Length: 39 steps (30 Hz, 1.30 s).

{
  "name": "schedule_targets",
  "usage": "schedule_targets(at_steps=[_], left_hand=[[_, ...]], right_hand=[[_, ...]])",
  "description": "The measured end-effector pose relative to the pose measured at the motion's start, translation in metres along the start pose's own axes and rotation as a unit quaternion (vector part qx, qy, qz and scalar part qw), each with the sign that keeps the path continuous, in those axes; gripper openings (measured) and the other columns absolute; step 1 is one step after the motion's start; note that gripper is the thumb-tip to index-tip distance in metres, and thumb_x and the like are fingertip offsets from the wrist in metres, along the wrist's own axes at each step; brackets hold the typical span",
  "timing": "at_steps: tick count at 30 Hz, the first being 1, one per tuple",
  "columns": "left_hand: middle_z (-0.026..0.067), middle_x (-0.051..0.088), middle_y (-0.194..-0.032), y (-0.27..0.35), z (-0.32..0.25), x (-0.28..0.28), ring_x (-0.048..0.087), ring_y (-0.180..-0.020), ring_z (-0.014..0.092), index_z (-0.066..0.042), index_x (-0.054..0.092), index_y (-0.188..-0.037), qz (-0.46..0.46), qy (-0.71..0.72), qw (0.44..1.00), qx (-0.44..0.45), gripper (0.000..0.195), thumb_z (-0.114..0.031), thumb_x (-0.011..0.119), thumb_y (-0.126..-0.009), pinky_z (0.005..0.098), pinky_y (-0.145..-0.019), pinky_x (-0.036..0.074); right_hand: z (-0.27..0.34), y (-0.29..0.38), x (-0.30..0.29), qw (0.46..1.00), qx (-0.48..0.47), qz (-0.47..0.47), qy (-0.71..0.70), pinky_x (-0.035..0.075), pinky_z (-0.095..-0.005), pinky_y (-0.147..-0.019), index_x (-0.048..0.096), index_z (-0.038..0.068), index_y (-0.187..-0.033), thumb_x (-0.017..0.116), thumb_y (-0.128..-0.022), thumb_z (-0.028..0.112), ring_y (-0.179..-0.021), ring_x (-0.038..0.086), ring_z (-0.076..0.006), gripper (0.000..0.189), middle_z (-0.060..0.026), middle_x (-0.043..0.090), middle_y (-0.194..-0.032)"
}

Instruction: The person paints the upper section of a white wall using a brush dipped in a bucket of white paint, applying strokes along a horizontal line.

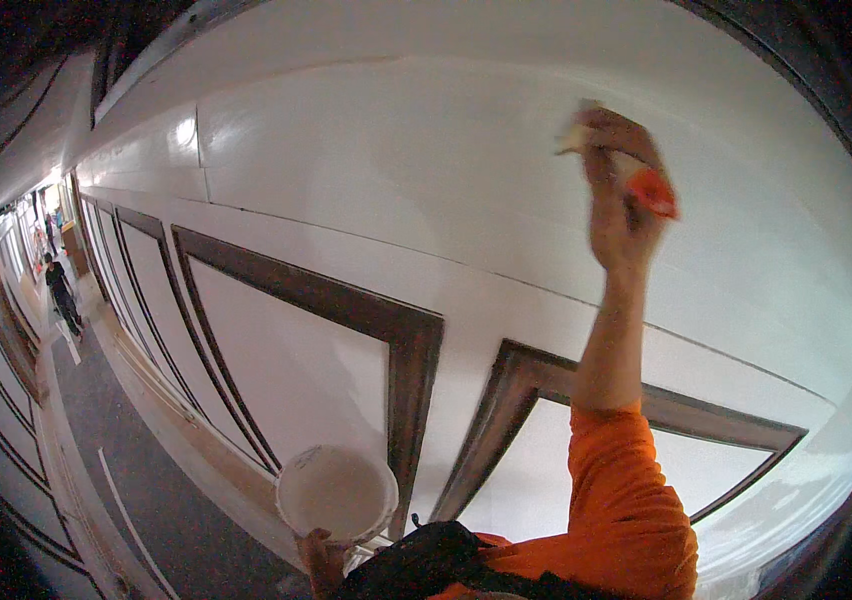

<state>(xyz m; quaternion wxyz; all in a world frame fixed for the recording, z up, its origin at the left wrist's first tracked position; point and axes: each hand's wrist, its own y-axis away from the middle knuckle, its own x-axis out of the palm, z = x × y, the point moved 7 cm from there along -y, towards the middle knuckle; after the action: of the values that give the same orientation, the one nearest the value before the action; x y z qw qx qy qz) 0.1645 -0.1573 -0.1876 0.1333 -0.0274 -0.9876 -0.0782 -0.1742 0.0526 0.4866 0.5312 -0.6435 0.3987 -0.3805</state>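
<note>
My right hand (625,184) is raised high in front of the pale painted wall (396,150), its arm in an orange sleeve. It grips a hand tool, likely a paintbrush, with a red handle end (651,193); motion blur hides its exact shape. A pale tip sticks out past the fingers toward the wall, but whether it touches is unclear. Low down, my left hand (319,553) holds a white plastic bucket (336,457) at its near side. Pale material shows inside the bucket, though how full it is I cannot tell.
Dark brown moulding frames (415,375) run along the lower wall, below a thin horizontal seam. To the left, a corridor with a dark grey floor strip (141,457) stretches away. A person in dark clothes (58,289) is there, with more people farther back. A black strap (433,555) crosses my chest.
</note>
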Motion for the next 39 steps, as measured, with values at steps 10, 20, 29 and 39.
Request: schedule_targets(at_steps=[10, 20, 29, 39], left_hand=[[0.0197, 0.062, -0.097, 0.032, -0.057, 0.024, 0.059, -0.097, 0.042, -0.007, 0.06, -0.098, 0.111, -0.358, 0.835, 0.402, 0.051, -0.012, 0.09, -0.056, 0.0518, -0.08, 0.048], [0.0233, 0.06, -0.107, 0.02, -0.036, 0.019, 0.057, -0.105, 0.045, -0.005, 0.058, -0.101, 0.116, -0.279, 0.928, 0.219, 0.055, -0.009, 0.091, -0.057, 0.0538, -0.084, 0.049], [0.0261, 0.054, -0.118, 0.021, -0.056, 0.039, 0.057, -0.112, 0.044, -0.002, 0.061, -0.102, 0.151, -0.424, 0.845, 0.288, 0.046, -0.002, 0.084, -0.062, 0.0508, -0.085, 0.054], [0.0205, 0.058, -0.114, 0.014, -0.058, 0.029, 0.062, -0.102, 0.039, -0.003, 0.056, -0.109, 0.15, -0.189, 0.963, 0.123, 0.039, -0.007, 0.072, -0.074, 0.0523, -0.081, 0.056]], right_hand=[[-0.01, -0.005, -0.015, 0.995, 0.023, -0.05, 0.082, 0.052, -0.0332, -0.095, 0.069, 0.004, -0.098, 0.067, -0.087, -0.007, -0.106, 0.068, -0.0209, 0.016, -0.0107, 0.072, -0.115], [-0.028, 0.004, 0.023, 1.0, 0.017, 0.024, 0.01, 0.054, -0.0294, -0.089, 0.068, 0.004, -0.099, 0.07, -0.087, -0.004, -0.104, 0.068, -0.0187, 0.015, -0.0101, 0.072, -0.116], [-0.01, 0.002, -0.033, 0.996, 0.064, -0.061, -0.004, 0.054, -0.0339, -0.093, 0.069, 0.003, -0.099, 0.068, -0.089, -0.005, -0.106, 0.066, -0.0199, 0.013, -0.0113, 0.071, -0.115], [-0.007, 0.004, -0.053, 0.985, 0.044, -0.165, 0.021, 0.057, -0.0387, -0.089, 0.064, 0.003, -0.094, 0.063, -0.089, -0.006, -0.105, 0.066, -0.0239, 0.01, -0.0166, 0.071, -0.109]])
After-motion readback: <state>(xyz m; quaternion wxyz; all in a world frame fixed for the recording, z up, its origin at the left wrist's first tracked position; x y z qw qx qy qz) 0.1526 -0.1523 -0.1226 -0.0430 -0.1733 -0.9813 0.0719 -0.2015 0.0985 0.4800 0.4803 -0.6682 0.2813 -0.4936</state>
